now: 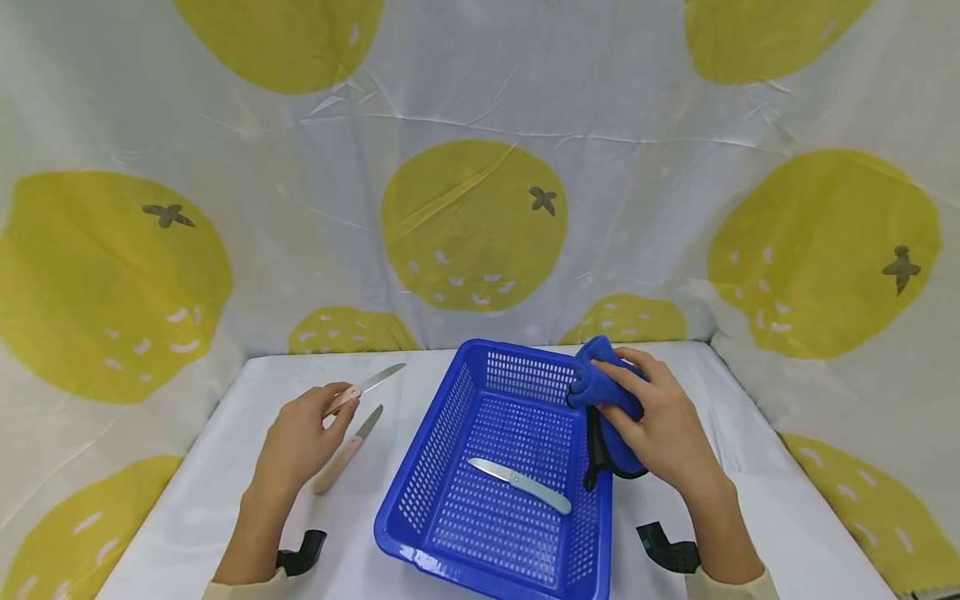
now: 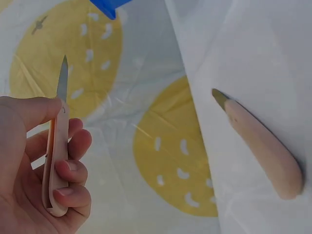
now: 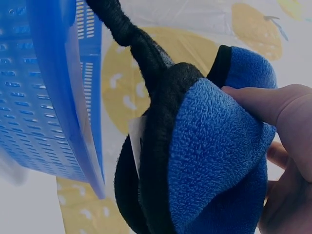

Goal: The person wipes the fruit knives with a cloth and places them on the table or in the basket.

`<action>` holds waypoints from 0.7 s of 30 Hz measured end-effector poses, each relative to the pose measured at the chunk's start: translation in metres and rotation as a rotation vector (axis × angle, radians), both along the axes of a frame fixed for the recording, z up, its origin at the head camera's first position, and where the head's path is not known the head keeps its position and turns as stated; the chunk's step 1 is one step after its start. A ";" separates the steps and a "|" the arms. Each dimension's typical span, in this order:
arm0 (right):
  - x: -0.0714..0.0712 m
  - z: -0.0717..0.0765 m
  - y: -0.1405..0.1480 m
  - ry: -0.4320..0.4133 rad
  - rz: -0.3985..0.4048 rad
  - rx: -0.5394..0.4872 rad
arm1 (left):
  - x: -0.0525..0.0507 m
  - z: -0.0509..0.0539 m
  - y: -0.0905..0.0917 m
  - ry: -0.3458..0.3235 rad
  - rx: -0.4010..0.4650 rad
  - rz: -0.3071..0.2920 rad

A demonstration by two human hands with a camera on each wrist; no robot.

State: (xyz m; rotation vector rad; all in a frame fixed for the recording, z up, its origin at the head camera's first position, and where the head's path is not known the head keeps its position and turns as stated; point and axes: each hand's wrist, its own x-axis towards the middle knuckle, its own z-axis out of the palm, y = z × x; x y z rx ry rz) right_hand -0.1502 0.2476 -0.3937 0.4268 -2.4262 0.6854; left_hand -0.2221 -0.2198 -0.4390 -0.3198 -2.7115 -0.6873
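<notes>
My left hand (image 1: 303,437) grips a pink-handled knife (image 2: 59,156) with its blade out, raised over the left of the table. Beneath it a second pink-handled knife (image 1: 348,454) lies on the white cloth. At the basket's right rim, my right hand (image 1: 663,421) pinches a blue cloth with black edging (image 3: 214,146), which is bunched and hangs down beside the thumb. Inside the blue basket (image 1: 420,425) lies a knife with a pale blue-grey handle (image 1: 538,492), its blade pointing left.
The basket stands in the middle of the white-covered table (image 1: 187,517). A curtain with yellow fruit print (image 1: 472,225) hangs behind and at both sides. Black devices are strapped at the left wrist (image 1: 302,552) and the right wrist (image 1: 667,550).
</notes>
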 end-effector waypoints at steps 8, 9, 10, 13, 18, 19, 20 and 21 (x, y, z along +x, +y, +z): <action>0.000 0.000 -0.003 0.003 0.011 -0.004 | 0.019 0.028 0.030 0.164 -0.015 -0.047; -0.001 0.000 -0.004 0.002 0.013 -0.004 | 0.021 0.030 0.033 0.175 -0.012 -0.054; -0.001 0.000 -0.005 0.001 0.014 -0.003 | 0.023 0.032 0.035 0.183 -0.006 -0.062; -0.001 0.000 -0.008 -0.002 0.018 0.001 | 0.030 0.038 0.042 0.211 0.015 -0.085; 0.001 0.002 -0.015 0.010 0.031 0.016 | 0.040 0.047 0.054 0.276 0.038 -0.147; 0.001 0.003 -0.016 0.014 0.036 0.019 | 0.041 0.048 0.057 0.285 0.044 -0.162; 0.001 0.004 -0.018 0.019 0.042 0.021 | 0.043 0.050 0.060 0.292 0.047 -0.173; 0.002 0.004 -0.019 0.022 0.047 0.022 | 0.044 0.051 0.063 0.300 0.048 -0.181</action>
